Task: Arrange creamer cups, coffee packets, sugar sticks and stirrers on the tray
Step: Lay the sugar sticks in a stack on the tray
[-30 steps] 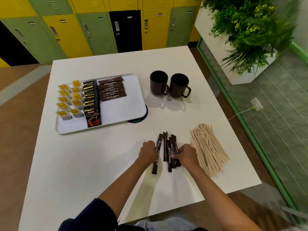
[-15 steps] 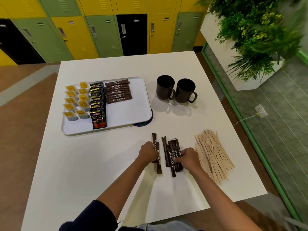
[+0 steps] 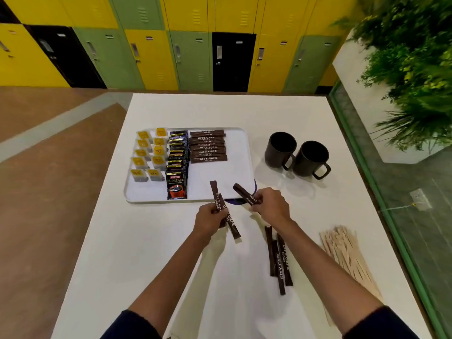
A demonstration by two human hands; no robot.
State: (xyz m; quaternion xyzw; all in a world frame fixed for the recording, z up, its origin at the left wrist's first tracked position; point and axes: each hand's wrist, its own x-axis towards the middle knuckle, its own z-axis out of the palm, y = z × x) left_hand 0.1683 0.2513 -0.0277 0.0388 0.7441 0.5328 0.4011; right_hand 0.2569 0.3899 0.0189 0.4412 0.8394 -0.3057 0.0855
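Observation:
A white tray (image 3: 232, 167) holds yellow-lidded creamer cups (image 3: 149, 155) at its left, a column of black coffee packets (image 3: 177, 167) and a stack of brown sugar sticks (image 3: 208, 148). My left hand (image 3: 209, 220) grips two brown sugar sticks (image 3: 216, 194) just in front of the tray's near edge. My right hand (image 3: 271, 205) pinches one sugar stick (image 3: 243, 193) whose tip reaches over the tray's near right corner. Three more sugar sticks (image 3: 278, 259) lie on the white table to the right of my arms. A pile of wooden stirrers (image 3: 347, 255) lies further right.
Two black mugs (image 3: 297, 155) stand right of the tray. A dark round coaster (image 3: 234, 202) peeks from under the tray's near right corner. The table's right edge runs beside a green-framed glass wall and a white planter (image 3: 362, 99). Lockers line the back.
Both hands have lifted sugar sticks off the loose pile and moved forward toward the tray's near edge. The head has moved closer to the table.

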